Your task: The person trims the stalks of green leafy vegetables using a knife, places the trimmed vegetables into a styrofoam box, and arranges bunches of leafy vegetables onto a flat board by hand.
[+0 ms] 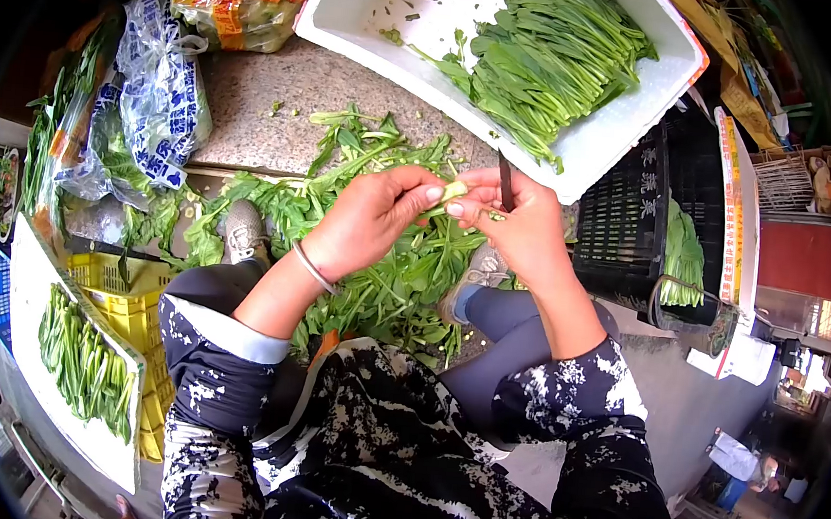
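Note:
A pale green piece of stem (451, 193) is pinched between the fingertips of both hands at the middle of the view. My left hand (380, 213), with a bangle at the wrist, has its thumb and fingers closed on the stem's left end. My right hand (520, 229) is closed round a dark narrow blade (506, 181) that sticks up between its fingers; its fingertips also touch the stem. Below both hands, loose leafy greens (374, 286) lie heaped between the shoes. Above them, a white foam box (424, 26) holds a neat pile of greens (558, 61).
Plastic bags of vegetables (160, 93) stand at the upper left. A white board with greens (28, 278) and yellow crates (121, 280) are at the left. A black crate (625, 208) stands right of the foam box. Another person (767, 473) is far off at the lower right.

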Available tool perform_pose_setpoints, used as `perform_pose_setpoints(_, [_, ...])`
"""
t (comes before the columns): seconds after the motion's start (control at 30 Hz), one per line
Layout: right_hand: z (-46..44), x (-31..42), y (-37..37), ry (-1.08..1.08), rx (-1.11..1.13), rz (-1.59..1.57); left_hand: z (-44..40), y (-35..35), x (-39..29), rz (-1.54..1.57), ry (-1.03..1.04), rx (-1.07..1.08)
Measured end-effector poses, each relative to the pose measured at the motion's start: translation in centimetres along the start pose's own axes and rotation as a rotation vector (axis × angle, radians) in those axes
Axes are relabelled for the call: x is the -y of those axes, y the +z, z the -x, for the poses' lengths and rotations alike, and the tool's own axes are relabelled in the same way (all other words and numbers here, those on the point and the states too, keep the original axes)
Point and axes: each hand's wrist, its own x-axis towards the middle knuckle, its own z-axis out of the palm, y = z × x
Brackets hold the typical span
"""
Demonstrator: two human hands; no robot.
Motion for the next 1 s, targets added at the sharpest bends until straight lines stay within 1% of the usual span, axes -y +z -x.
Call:
perform_pose_setpoints(0.03, [-0.1,0.0,0.2,0.023,0.015,-0.121,0.0,0.0,0.4,0.168,-0.068,0.028])
perform_pose_setpoints(0.07, [-0.2,0.1,0.3,0.026,0.024,-0.132,0.1,0.0,0.5,0.334,-0.139,0.053])
perform_pose_setpoints(0.1, [-0.2,0.1,0.4,0.001,0.017,-0.116,0.1,0.2,0.5,0.404,-0.108,0.023])
perform_pose_setpoints(0.17, [-0.4,-0.1,0.5,-0.038,0.014,-0.058,0.0,0.2,0.3,0.422,-0.102,0.038])
perform_pose_setpoints(0.2, [-0.5,-0.3,0.6,-0.034,0.013,-0.068,0.0,0.3,0.1,0.450,-0.084,0.063])
perform_pose_setpoints(0.27, [-0.6,-0.6,0.5,-0.064,0.009,-0.119,0.1,0.6,0.0,0.461,-0.112,0.083])
perform_pose_setpoints(0.3, [-0.6,-0.8,0.5,-0.152,-0.017,-0.022,0.1,0.7,0.2,0.563,-0.150,0.083])
perform_pose_setpoints(0.33, [-0.6,-0.7,0.3,-0.153,-0.020,-0.025,0.1,0.8,0.3,0.664,-0.188,0.080])
perform_pose_setpoints(0.37, [-0.5,-0.4,0.2,-0.103,-0.023,-0.128,0.0,0.7,0.1,0.660,-0.188,0.080])
perform_pose_setpoints(0.4, [-0.4,-0.2,0.1,-0.053,-0.023,-0.232,0.1,0.6,-0.2,0.723,-0.230,0.064])
perform_pose_setpoints(0.43, [-0.4,-0.7,-0.5,-0.052,0.066,-0.160,0.1,0.5,-0.3,0.786,-0.272,0.045])
perform_pose_setpoints(0.47, [-0.2,-0.7,-0.4,-0.055,0.071,-0.163,0.2,0.4,-0.3,0.783,-0.272,0.040])
perform_pose_setpoints(0.53, [0.3,-0.7,-0.3,0.034,0.225,-0.416,0.2,0.6,-0.1,0.841,-0.222,0.006])
perform_pose_setpoints(0.57, [0.3,-0.9,-0.1,0.024,0.293,-0.402,0.2,0.7,0.0,0.839,-0.225,0.005])
perform_pose_setpoints(0.67, [0.6,-0.5,0.4,0.018,0.305,-0.355,0.2,1.1,0.5,0.811,-0.211,0.000])
perform_pose_setpoints(0.73, [0.3,-0.9,0.2,0.009,0.296,-0.325,0.3,1.3,0.8,0.784,-0.129,0.037])
perform_pose_setpoints(0.77, [0.3,-0.6,0.2,0.018,0.307,-0.317,0.4,1.2,0.4,0.785,-0.129,0.044])
perform_pose_setpoints(0.83, [0.2,-0.7,0.1,0.031,0.314,-0.338,0.7,1.1,-0.6,0.833,-0.230,-0.017])
perform_pose_setpoints(0.87, [0.1,-0.7,-0.1,0.032,0.303,-0.338,0.8,0.9,-0.8,0.835,-0.230,-0.006])
perform_pose_setpoints(0.93, [-0.1,-0.6,-0.6,0.066,0.355,-0.331,1.0,0.6,-1.0,0.874,-0.273,0.040])
perform_pose_setpoints(0.97, [-0.3,-0.8,-0.7,0.079,0.369,-0.357,1.0,0.9,-1.0,0.869,-0.281,0.000])
perform_pose_setpoints(1.0, [-0.6,-1.2,-1.1,0.078,0.359,-0.352,1.0,0.8,-0.9,0.873,-0.276,0.010])
